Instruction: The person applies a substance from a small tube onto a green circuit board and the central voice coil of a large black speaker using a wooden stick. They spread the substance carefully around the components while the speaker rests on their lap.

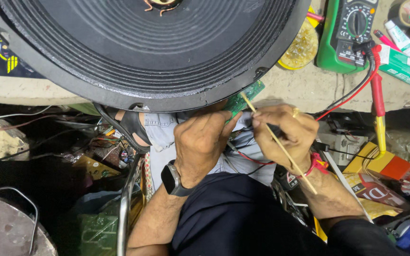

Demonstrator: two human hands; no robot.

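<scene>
My left hand (202, 142), a dark smartwatch (171, 179) on its wrist, grips the lower end of a small green circuit board (245, 97) just under the rim of a big black loudspeaker cone (148, 47). My right hand (283, 135), with a ring and a red thread at the wrist, pinches a thin wooden stick (280, 144). The stick's tip rests against the green board; its other end runs down over my right forearm. Both hands hover above my lap in pale jeans.
A green multimeter (349, 33) with red and black leads lies on the bench at upper right, next to a yellow round sponge (302, 47) and green boxes (404, 64). Wires, boards and packets clutter both sides; a metal stool frame (124, 208) stands at lower left.
</scene>
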